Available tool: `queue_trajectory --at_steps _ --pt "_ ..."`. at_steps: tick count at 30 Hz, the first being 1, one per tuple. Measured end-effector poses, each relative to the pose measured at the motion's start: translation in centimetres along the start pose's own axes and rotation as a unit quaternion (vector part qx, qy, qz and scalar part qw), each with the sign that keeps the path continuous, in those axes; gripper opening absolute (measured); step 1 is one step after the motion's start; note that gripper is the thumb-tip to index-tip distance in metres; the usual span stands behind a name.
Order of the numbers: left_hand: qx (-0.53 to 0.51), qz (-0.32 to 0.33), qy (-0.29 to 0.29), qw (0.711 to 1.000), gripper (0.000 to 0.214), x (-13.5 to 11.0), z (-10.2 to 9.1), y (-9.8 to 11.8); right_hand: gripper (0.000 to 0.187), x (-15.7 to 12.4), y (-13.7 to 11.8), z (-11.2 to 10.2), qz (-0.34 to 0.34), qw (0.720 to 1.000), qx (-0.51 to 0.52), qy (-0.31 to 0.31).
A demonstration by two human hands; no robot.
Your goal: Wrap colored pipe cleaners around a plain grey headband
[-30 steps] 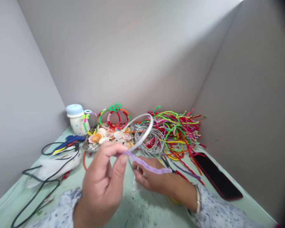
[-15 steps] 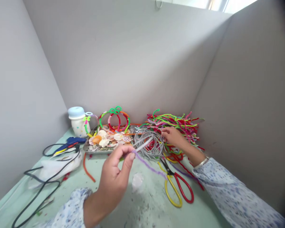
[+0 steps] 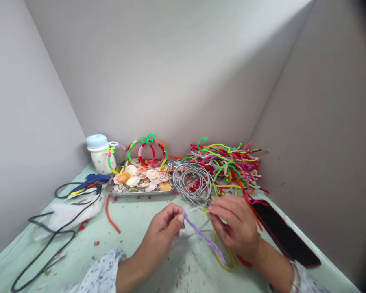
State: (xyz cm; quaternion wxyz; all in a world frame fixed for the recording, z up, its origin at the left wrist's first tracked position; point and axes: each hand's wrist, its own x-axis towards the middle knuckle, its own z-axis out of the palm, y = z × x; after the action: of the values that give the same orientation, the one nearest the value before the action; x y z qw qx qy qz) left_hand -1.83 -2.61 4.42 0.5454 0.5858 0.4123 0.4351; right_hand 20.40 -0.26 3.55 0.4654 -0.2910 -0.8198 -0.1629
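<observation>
My left hand [image 3: 163, 232] is closed in a pinch on a purple pipe cleaner [image 3: 205, 240], whose free end slants down to the right. A pale, thin strand [image 3: 197, 208] runs from the same fingertips toward my right hand [image 3: 233, 224]. The right fingers are pinched together at the strand's far end; exactly how they grip it is blurred. Below that hand lie scissors with one yellow handle [image 3: 232, 266] and one red handle [image 3: 244, 261], largely covered by it. Just behind both hands rests a coil of silver wire [image 3: 178, 185].
A metal tray [image 3: 134, 194] of shells stands at the back, with pipe-cleaner rings [image 3: 165, 156] on it. Colourful pipe cleaners [image 3: 232, 154] are heaped at back right, near a dark phone [image 3: 286, 232]. At left are a lidded white jar [image 3: 102, 160], a blue glue gun [image 3: 94, 180] and a black cord [image 3: 45, 270].
My right hand has come back from the wire coil toward me, over the scissors and close to my left hand. My left hand has shifted slightly right and down, still gripping the purple pipe cleaner.
</observation>
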Motion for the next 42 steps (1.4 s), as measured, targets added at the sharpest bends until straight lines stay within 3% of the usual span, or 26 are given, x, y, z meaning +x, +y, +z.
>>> queue_trajectory --at_steps 4,7,16,25,42 --pt "-0.005 -0.012 -0.033 0.999 0.023 -0.5 0.4 -1.0 0.029 -1.1 -1.7 1.2 -0.022 0.999 0.013 -0.021" --pt "0.008 -0.012 -0.044 0.999 0.027 -0.8 0.5 -1.2 0.023 -1.3 -2.3 1.8 -0.043 0.999 0.014 0.004" --pt "0.118 0.069 -0.053 0.989 0.027 -0.9 0.5 -0.5 0.019 -1.3 -3.0 1.2 -0.082 0.996 0.027 -0.003" --pt "0.163 0.126 -0.052 0.977 0.022 -1.3 0.2 0.1 0.022 -0.4 -3.3 0.2 -0.116 0.993 0.009 -0.023" --pt "0.227 0.126 -0.044 0.965 0.019 -0.8 0.1 -0.1 0.022 -0.9 -2.9 1.4 -0.063 0.995 0.077 -0.023"
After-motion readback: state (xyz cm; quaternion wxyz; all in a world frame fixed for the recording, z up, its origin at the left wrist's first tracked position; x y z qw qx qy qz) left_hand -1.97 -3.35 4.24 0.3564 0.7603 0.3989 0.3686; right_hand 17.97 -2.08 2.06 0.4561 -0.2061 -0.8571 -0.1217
